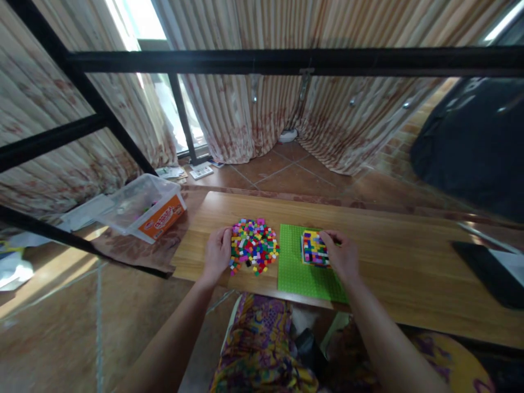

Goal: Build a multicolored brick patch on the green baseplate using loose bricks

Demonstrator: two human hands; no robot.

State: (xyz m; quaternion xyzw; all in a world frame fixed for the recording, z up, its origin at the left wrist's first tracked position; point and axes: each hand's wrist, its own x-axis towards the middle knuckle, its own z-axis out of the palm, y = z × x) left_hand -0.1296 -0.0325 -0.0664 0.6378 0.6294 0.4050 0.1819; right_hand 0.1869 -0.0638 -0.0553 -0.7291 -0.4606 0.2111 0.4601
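Note:
A loose heap of small multicoloured toy bricks (254, 245) lies on the wooden table. Against the heap's left edge rests my left hand (219, 252), its fingers curled in close to the thumb; anything between them is too small to make out. To the right of the heap is a green studded baseplate (291, 273). A low rectangular block of toy bricks (314, 250), with yellow, purple, red and blue on top, sits on the baseplate. My right hand (343, 254) grips its far right corner, hiding part of that side.
A clear plastic bin (141, 204) with an orange label stands left of the wooden table (393, 251). At the table's right end lies a dark flat object (487, 273). Black metal bars (286, 63) cross in front of striped curtains (229, 109). Books (201, 172) lie beyond the table.

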